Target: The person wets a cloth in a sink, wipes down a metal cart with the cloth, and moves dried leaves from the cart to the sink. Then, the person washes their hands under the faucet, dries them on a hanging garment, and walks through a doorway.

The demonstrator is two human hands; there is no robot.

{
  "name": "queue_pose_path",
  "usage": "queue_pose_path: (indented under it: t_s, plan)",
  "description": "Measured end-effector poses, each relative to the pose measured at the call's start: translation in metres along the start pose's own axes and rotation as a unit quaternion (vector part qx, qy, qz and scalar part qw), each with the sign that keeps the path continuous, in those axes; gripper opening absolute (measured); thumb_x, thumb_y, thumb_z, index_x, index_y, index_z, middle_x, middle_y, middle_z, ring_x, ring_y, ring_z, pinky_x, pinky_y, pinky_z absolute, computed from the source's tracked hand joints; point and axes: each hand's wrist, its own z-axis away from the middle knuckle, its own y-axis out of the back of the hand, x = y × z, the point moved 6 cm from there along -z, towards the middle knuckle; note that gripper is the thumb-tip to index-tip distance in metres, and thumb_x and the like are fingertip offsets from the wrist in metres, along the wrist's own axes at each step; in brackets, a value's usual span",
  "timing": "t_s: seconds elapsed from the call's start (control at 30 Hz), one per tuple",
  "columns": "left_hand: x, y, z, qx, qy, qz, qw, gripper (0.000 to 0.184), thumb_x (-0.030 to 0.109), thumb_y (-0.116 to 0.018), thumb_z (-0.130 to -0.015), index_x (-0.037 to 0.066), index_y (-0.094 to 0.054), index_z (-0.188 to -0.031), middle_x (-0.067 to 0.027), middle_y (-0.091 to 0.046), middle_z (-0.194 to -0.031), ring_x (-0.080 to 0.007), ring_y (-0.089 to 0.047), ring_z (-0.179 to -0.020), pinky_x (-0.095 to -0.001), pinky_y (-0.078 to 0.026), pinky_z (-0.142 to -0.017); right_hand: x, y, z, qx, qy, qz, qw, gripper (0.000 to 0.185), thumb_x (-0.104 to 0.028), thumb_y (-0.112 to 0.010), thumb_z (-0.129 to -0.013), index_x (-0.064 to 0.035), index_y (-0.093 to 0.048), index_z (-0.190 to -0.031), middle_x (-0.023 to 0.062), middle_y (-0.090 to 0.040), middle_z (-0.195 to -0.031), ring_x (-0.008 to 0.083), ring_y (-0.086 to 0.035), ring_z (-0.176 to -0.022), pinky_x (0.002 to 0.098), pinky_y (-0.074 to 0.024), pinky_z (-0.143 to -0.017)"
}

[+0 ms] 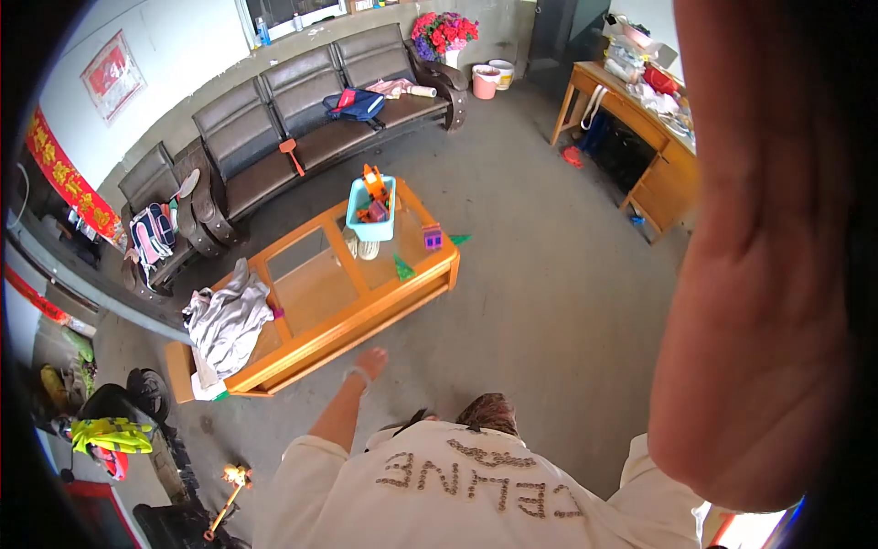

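Observation:
My left hand (370, 361), with a pale band at its wrist, hangs beside the near edge of the wooden coffee table (347, 334). Nothing shows in it, and its small, loosely extended fingers look apart. Very close to the lens, my right hand (750, 384) fills the right side, blurred; its fingers are not visible. On the table stand a light blue bin (370, 233) with orange and purple toys, a purple toy block (433, 237), a green triangular piece (403, 268) and a crumpled grey cloth (229, 320).
A brown bench sofa (302, 128) runs along the back wall, with a blue bag (357, 105) and an orange-red toy hammer (292, 156) on it. At the right stands a wooden desk (640, 114) piled with bags. A yellow-handled object (227, 503) is at the lower left.

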Motion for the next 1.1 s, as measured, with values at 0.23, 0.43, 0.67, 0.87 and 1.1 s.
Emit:
queue_pose_path:
  t_s: [0.23, 0.43, 0.67, 0.87, 1.1]
  plan:
    - [0.024, 0.132, -0.324, 0.022, 0.214, 0.389, 0.896, 0.032, 0.031, -0.051, -0.09, 0.001, -0.062, -0.096, -0.0195, -0.066, -0.09, -0.0363, -0.063, -0.093, -0.0438, -0.051, -0.083, 0.147, 0.179, -0.113, -0.026, -0.021, -0.085, 0.996, 0.067, -0.041, -0.029, -0.102, 0.0077, -0.015, -0.147, 0.0286, -0.015, -0.153, 0.0375, -0.016, -0.144, 0.0451, -0.0122, -0.119]
    - [-0.017, -0.047, -0.292, -0.254, 0.445, 0.296, 0.806, 0.032, 0.038, -0.061, -0.083, 0.008, -0.07, -0.089, -0.0227, -0.068, -0.097, -0.0367, -0.065, -0.097, -0.0467, -0.051, -0.083, 0.277, 0.3, -0.227, -0.048, -0.067, -0.176, 0.981, 0.068, -0.04, -0.029, -0.102, 0.0081, -0.014, -0.147, 0.0288, -0.015, -0.153, 0.0375, -0.016, -0.144, 0.0449, -0.0124, -0.119]
    - [-0.054, -0.068, -0.298, -0.29, 0.631, 0.283, 0.662, 0.043, 0.046, -0.061, -0.083, 0.01, -0.07, -0.106, -0.0153, -0.066, -0.114, -0.0356, -0.063, -0.103, -0.043, -0.049, -0.091, 0.489, 0.413, -0.278, -0.086, -0.207, -0.108, 0.969, 0.062, -0.047, -0.043, -0.097, -0.0003, -0.039, -0.138, 0.0179, -0.052, -0.132, 0.0263, -0.051, -0.122, 0.04, -0.0361, -0.106]
    - [-0.314, 0.026, -0.492, 0.094, 0.66, 0.223, 0.712, 0.048, 0.04, -0.063, -0.084, 0.005, -0.056, -0.117, -0.0153, -0.062, -0.103, -0.0256, -0.06, -0.094, -0.0377, -0.047, -0.079, 0.723, 0.589, -0.193, -0.035, -0.456, 0.0, 0.889, 0.034, -0.022, -0.061, -0.092, -0.0015, -0.056, -0.119, 0.0098, -0.06, -0.112, 0.0217, -0.059, -0.103, 0.0381, -0.0492, -0.089]
    - [-0.507, 0.563, -0.702, 0.383, 0.554, 0.044, 0.738, 0.078, 0.032, -0.06, -0.084, 0.01, -0.023, -0.149, -0.0298, -0.054, -0.126, -0.0417, -0.053, -0.117, -0.0437, -0.043, -0.099, 0.838, 0.823, -0.047, -0.041, -0.601, 0.135, 0.787, 0.028, -0.018, -0.065, -0.088, -0.0112, -0.062, -0.115, 0.0127, -0.066, -0.105, 0.0278, -0.062, -0.093, 0.0441, -0.0492, -0.082]
